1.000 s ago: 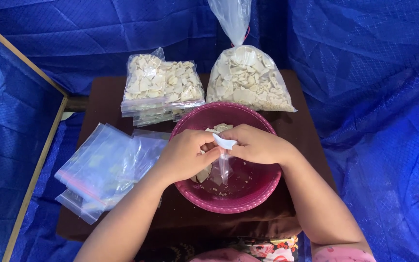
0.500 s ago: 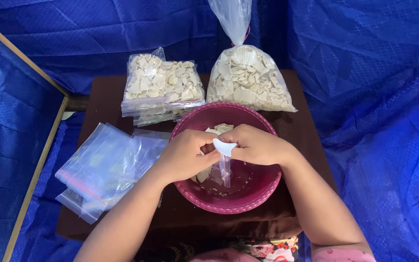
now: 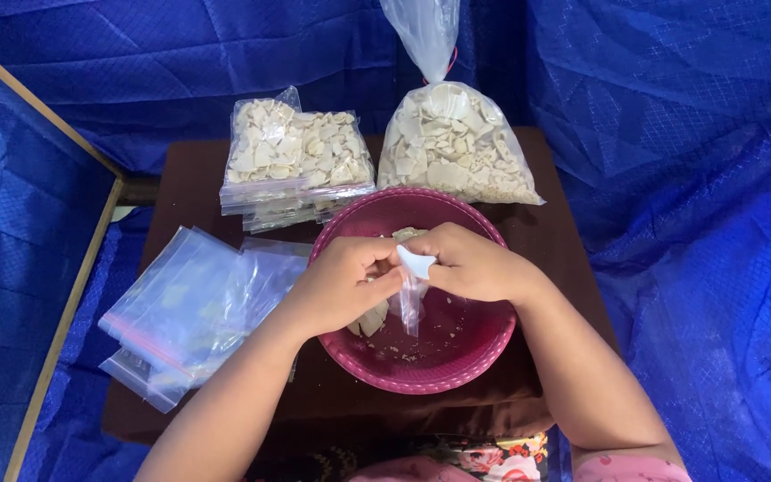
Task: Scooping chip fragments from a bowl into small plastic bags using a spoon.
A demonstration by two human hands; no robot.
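over the pink bowl (image 3: 421, 370) at the table's (image 3: 194, 183) near edge, the left hand (image 3: 341, 286) and right hand (image 3: 468, 265) meet, both pinched shut on the mouth of a small clear bag (image 3: 410, 299) that hangs down into the bowl. a white chip (image 3: 416, 262) sits at the right fingertips. two filled bags (image 3: 296, 161) lie along the far edge, empty zip bags (image 3: 185, 312) at the left edge.
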